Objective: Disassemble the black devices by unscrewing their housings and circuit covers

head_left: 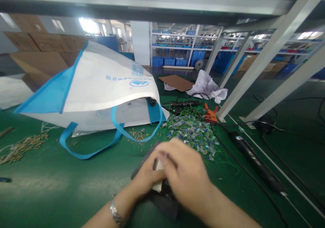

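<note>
Two bare hands meet low in the middle of the view. The left hand (148, 174), a silver bracelet at its wrist, is closed around a small pale rectangular piece (158, 168). The right hand (186, 177) lies over it with fingers curled; whether it grips cannot be told. The piece looks light, rigid and small enough to slip, so it is probably best pinched by its long edges. Both hands rest above a flat black mat (164, 201).

Just beyond the right hand lies a heap of clear and blue plastic connectors with thin green wires (193, 131). Beyond the left hand are scattered brass-coloured pins (138, 135), then a white and blue fabric tote bag (101, 89) on its side. To the right of the hands lies a long black corded tool (254, 160).

All of this sits on a smooth green tabletop (50, 187). Far ahead, a bright factory hall holds shelving with blue bins (175, 61).
</note>
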`<state>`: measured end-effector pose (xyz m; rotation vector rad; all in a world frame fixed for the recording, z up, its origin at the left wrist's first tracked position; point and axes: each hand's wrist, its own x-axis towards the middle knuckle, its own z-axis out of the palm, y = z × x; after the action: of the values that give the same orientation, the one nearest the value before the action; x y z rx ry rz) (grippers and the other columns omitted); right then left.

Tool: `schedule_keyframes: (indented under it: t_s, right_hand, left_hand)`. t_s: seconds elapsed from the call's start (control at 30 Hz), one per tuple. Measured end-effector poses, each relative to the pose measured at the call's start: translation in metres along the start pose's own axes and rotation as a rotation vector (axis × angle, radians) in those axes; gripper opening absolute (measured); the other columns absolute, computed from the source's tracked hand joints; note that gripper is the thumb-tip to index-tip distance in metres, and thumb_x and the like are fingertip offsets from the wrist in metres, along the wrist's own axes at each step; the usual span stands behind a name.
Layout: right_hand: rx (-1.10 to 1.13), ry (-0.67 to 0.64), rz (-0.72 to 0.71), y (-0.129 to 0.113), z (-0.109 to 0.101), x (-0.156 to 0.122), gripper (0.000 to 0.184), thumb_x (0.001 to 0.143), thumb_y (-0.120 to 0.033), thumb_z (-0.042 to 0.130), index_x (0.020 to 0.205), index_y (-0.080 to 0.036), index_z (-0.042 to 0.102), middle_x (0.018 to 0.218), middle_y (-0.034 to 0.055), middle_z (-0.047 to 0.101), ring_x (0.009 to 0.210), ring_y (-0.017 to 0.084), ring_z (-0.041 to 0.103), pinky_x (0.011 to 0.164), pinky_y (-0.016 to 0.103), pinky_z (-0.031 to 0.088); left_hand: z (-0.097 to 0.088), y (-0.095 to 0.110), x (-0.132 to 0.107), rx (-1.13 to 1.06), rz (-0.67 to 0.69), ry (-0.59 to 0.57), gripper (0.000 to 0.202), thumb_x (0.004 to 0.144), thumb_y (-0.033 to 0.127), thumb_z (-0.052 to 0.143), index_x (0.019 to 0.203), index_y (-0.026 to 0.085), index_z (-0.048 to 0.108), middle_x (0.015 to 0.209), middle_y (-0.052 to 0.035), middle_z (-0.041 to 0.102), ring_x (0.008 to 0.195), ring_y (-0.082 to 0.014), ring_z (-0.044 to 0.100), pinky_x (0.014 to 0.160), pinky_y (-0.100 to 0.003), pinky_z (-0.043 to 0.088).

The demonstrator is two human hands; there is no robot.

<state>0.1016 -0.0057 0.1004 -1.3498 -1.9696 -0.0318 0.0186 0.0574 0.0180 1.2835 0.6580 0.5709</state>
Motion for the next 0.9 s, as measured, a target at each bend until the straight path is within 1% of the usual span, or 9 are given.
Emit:
schedule_keyframes:
  t_s: [0.07,0.1,0.2,0.27,0.37,0.47,0.67,0.8,0.9]
  right_hand:
    - [-0.104,0.179,0.225,0.032,-0.02,0.009,0.017,0.086,-0.018,0.04,0.084,-0.017,0.056,0.079,0.0042,0.058,0.074,0.015,0.054,0.066,0.026,0.044]
    - [-0.236,0.171,0.335,0.049,-0.029,0.013,0.018,0.085,-0.018,0.043,0.098,-0.017,0.056,0.089,0.0068,0.058,0.079,0.017,0.056,0.07,0.029,0.044]
    - [-0.628,-0.076,0.586,0.08,-0.044,0.017,0.053,0.08,-0.021,0.055,0.129,-0.019,0.035,0.112,0.0151,0.05,0.086,0.026,0.057,0.068,0.034,0.045]
    - [-0.649,-0.208,0.591,0.079,-0.045,0.015,0.049,0.08,-0.025,0.056,0.125,-0.019,0.039,0.11,0.0136,0.052,0.089,0.026,0.056,0.07,0.033,0.044]
    - [-0.408,-0.332,0.531,0.056,-0.042,0.013,0.019,0.083,-0.028,0.053,0.1,-0.02,0.054,0.09,0.0036,0.061,0.081,0.019,0.058,0.066,0.027,0.042]
    - [-0.247,-0.411,0.516,0.039,-0.035,0.014,0.018,0.079,-0.032,0.059,0.091,-0.02,0.053,0.081,0.0006,0.061,0.073,0.017,0.059,0.059,0.025,0.039]
    - [-0.087,-0.558,0.5,0.042,-0.024,0.016,0.033,0.078,-0.033,0.059,0.106,-0.02,0.048,0.083,0.0024,0.061,0.077,0.019,0.058,0.06,0.025,0.038]
    - [-0.045,-0.549,0.522,0.056,-0.034,0.004,0.037,0.079,-0.025,0.056,0.115,-0.021,0.045,0.095,0.0027,0.06,0.085,0.017,0.057,0.07,0.025,0.042]
    - [-0.151,-0.567,0.636,0.072,-0.049,-0.018,0.03,0.084,-0.023,0.047,0.114,-0.021,0.049,0.1,0.0018,0.06,0.092,0.015,0.056,0.078,0.023,0.043]
  left_hand:
    - [-0.002,-0.001,-0.001,-0.101,-0.016,-0.009,0.049,0.061,0.04,0.068,0.102,0.017,0.053,0.086,-0.003,0.059,0.082,-0.0205,0.053,0.068,-0.027,0.042]
    - [-0.003,-0.002,-0.001,-0.18,-0.037,-0.001,0.051,0.062,0.04,0.068,0.104,0.017,0.051,0.088,-0.0037,0.059,0.081,-0.0199,0.054,0.067,-0.027,0.042]
    - [-0.005,-0.008,0.0,-0.452,-0.109,0.103,0.049,0.064,0.036,0.068,0.105,0.015,0.05,0.087,-0.0049,0.062,0.073,-0.0172,0.057,0.064,-0.025,0.043]
    - [-0.006,-0.009,0.002,-0.594,-0.145,0.181,0.042,0.066,0.033,0.067,0.1,0.013,0.053,0.082,-0.0054,0.064,0.07,-0.0169,0.059,0.063,-0.025,0.044]
    - [-0.008,-0.003,0.003,-0.802,-0.198,0.278,0.026,0.073,0.031,0.059,0.092,0.012,0.057,0.077,-0.0056,0.065,0.068,-0.017,0.06,0.066,-0.028,0.046]
    - [-0.01,0.009,0.003,-0.953,-0.196,0.323,0.024,0.083,0.034,0.045,0.091,0.015,0.057,0.081,-0.0058,0.066,0.073,-0.0187,0.061,0.071,-0.035,0.047]
    - [-0.016,0.012,0.001,-0.953,-0.135,0.236,0.041,0.082,0.049,0.041,0.096,0.014,0.058,0.088,-0.0098,0.065,0.076,-0.0206,0.061,0.066,-0.032,0.048]
    - [-0.019,0.003,0.0,-0.894,-0.105,0.188,0.034,0.068,0.034,0.067,0.093,0.013,0.058,0.082,-0.0064,0.066,0.073,-0.0182,0.06,0.066,-0.027,0.047]
    - [-0.02,-0.001,-0.002,-0.821,-0.068,0.118,0.043,0.063,0.022,0.07,0.102,0.016,0.054,0.087,-0.0054,0.064,0.078,-0.0196,0.06,0.071,-0.03,0.047]
